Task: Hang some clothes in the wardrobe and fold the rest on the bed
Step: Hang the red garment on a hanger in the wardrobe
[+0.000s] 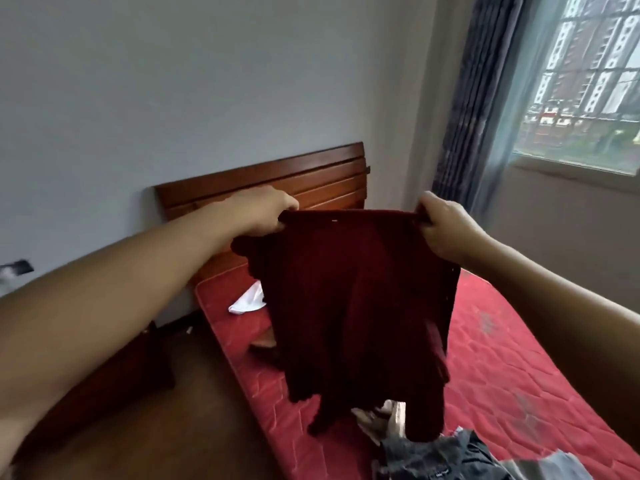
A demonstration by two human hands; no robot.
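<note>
**Dark red garment held up by its top edge over the bed**

Two bare forearms reach in from the lower corners, the nearest things in view. At the bottom edge, a heap of clothes (446,455) lies on the bed: grey denim, with a pale, patterned piece just behind it. The hem of the dark red garment (353,306) hangs down to this heap, and whether it touches cannot be told.

The garment hangs in the air between the two hands, stretched flat along its top edge and falling in loose folds below. The left hand (266,211) is closed on the top left corner, fingers curled over the edge, pinching the cloth. The right hand (446,226) is closed on the top right corner in the same way, the cloth caught between thumb and fingers. Both hands sit level with each other, at the very top of the garment, so all of its body hangs below them.

Beneath and behind it lies the bed (502,358), with a red quilted mattress. A white piece of cloth or bag (247,301) rests near the head of the mattress, to the left of the garment. Beyond stands a wooden headboard (311,178) against a pale wall. To the right, a dark curtain (464,126) hangs beside a window (588,71) showing tall buildings.
</note>
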